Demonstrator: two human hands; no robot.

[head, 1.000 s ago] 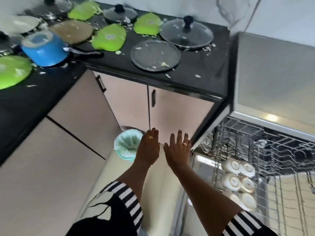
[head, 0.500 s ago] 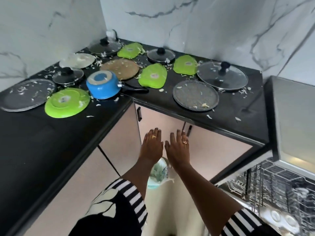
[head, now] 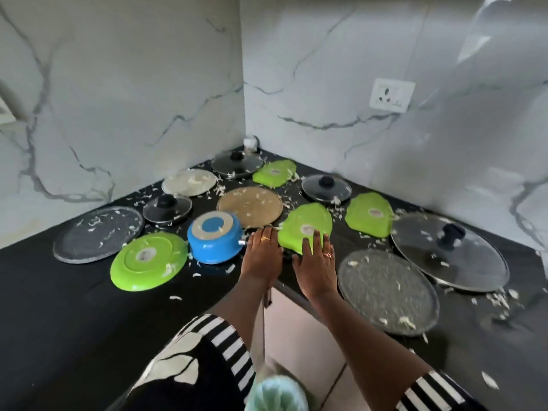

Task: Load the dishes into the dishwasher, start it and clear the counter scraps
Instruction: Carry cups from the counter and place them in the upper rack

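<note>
Dirty dishes lie face down on the black corner counter (head: 59, 307). An upturned blue saucepan (head: 215, 237) stands just left of my left hand (head: 262, 256). Beyond my right hand (head: 315, 269) lies a green plate (head: 307, 228), its near edge under my fingertips. Both hands are flat, fingers apart, holding nothing. Other green plates (head: 148, 261) (head: 369, 215) (head: 274, 173), grey speckled plates (head: 388, 290) (head: 98, 232), a brown plate (head: 250, 206) and glass lids (head: 450, 252) (head: 167, 209) surround them. White food scraps (head: 501, 301) are scattered all over.
Marble walls meet at the corner behind the counter, with a wall socket (head: 391, 94) at the right. Beige cabinet doors (head: 296, 342) sit below the counter edge. A bin with a pale green liner (head: 275, 394) stands on the floor by my legs. The dishwasher is out of view.
My view has swung up from the open dishwasher and the floor to the counter. Both hands have risen from in front of the cabinets to over the counter's edge.
</note>
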